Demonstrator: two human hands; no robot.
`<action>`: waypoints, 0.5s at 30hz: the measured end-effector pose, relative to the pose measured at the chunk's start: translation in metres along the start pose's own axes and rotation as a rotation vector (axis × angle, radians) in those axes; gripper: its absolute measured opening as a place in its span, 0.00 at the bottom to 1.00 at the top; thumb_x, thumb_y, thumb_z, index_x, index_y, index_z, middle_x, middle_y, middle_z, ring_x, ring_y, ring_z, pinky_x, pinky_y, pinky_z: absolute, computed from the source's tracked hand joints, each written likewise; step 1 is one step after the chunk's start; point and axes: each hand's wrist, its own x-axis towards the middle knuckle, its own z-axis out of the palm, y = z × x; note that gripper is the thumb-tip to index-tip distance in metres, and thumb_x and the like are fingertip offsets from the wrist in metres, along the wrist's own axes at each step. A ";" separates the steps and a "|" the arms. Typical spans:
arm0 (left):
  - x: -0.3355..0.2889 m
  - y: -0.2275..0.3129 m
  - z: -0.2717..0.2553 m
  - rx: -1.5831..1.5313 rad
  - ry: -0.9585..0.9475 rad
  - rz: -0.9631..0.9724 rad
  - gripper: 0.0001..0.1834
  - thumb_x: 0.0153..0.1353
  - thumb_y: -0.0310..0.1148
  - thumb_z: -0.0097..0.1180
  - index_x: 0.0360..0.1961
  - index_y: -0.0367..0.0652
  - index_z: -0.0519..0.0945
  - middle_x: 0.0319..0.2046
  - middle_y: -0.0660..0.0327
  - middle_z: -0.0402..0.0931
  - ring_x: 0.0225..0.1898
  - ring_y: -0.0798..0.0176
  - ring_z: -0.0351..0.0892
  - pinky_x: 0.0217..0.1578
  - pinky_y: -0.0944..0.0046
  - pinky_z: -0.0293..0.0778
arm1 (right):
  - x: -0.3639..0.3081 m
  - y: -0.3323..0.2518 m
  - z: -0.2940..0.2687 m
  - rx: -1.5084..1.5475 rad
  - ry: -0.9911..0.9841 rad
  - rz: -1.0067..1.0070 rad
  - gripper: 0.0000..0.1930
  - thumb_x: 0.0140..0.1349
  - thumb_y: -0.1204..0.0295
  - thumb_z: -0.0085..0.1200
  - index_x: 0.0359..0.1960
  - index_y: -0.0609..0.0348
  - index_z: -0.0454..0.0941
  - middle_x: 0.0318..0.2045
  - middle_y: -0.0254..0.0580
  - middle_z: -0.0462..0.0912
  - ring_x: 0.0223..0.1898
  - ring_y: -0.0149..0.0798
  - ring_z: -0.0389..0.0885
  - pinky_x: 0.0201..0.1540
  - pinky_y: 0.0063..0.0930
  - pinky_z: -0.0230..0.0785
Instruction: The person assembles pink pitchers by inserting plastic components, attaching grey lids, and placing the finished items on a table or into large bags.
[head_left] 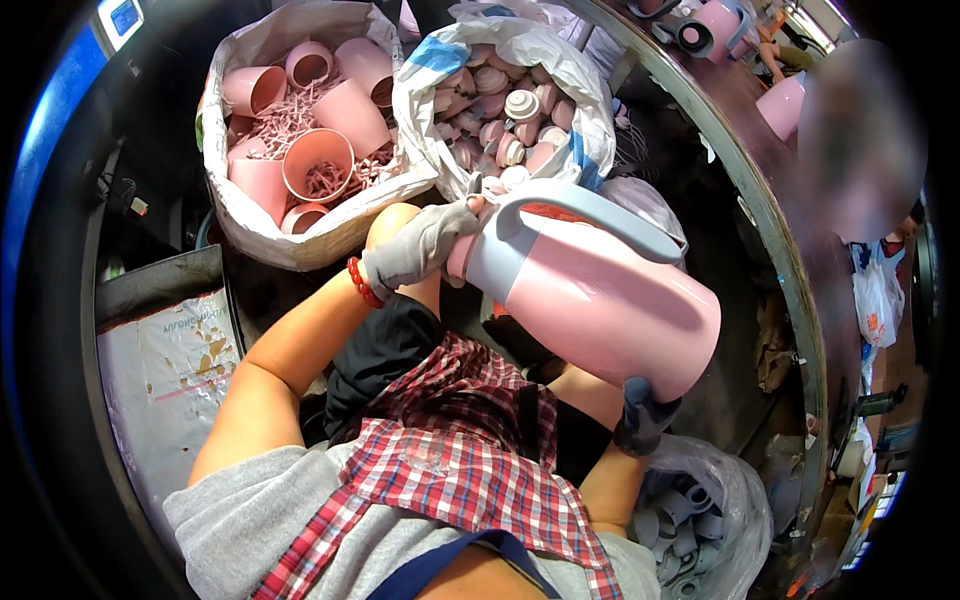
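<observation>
A large pink vacuum jug [612, 295] with a grey collar and grey handle [600, 222] lies tilted across my lap, its top toward the left and its base toward the lower right. My left hand [418, 248], in a light grey glove, is closed around the pink lid [462, 252] at the jug's top. Under the base end, my right hand [642, 415], in a darker glove, grips the jug's bottom edge. Part of the right hand's fingers is hidden behind the base.
Ahead stand a white sack [225, 190] of pink cylinders and shredded plastic, and another sack [598, 120] of pink-and-white lids. A clear bag [755, 500] of grey parts sits at lower right. A curved-looking table edge [765, 215] runs along the right; a grey-covered box [165, 390] is left.
</observation>
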 end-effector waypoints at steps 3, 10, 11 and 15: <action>0.000 -0.039 -0.003 0.185 0.035 0.342 0.20 0.70 0.39 0.36 0.52 0.36 0.72 0.46 0.58 0.73 0.46 0.63 0.72 0.50 0.67 0.66 | 0.008 -0.024 0.004 -0.330 -0.062 -0.095 0.28 0.50 0.72 0.65 0.53 0.66 0.69 0.39 0.39 0.79 0.40 0.34 0.77 0.45 0.29 0.69; 0.000 0.050 0.013 -0.092 0.097 0.070 0.25 0.65 0.39 0.45 0.58 0.34 0.65 0.59 0.45 0.59 0.57 0.54 0.64 0.58 0.62 0.60 | 0.029 -0.015 0.050 -0.632 0.136 -0.256 0.28 0.55 0.73 0.60 0.57 0.65 0.65 0.51 0.49 0.73 0.51 0.44 0.73 0.55 0.36 0.66; 0.002 0.065 0.018 -0.041 0.152 0.083 0.34 0.57 0.44 0.56 0.60 0.33 0.63 0.57 0.44 0.60 0.60 0.48 0.62 0.60 0.57 0.58 | 0.030 -0.003 0.043 -0.987 0.038 -0.436 0.31 0.54 0.70 0.62 0.59 0.65 0.64 0.56 0.52 0.69 0.57 0.47 0.70 0.58 0.39 0.63; 0.004 0.084 0.025 0.545 0.205 0.770 0.46 0.47 0.57 0.64 0.59 0.38 0.64 0.56 0.41 0.63 0.53 0.41 0.70 0.53 0.43 0.64 | 0.062 0.041 0.043 -0.670 -0.253 -0.215 0.26 0.57 0.71 0.56 0.58 0.61 0.67 0.57 0.52 0.70 0.59 0.47 0.69 0.61 0.38 0.60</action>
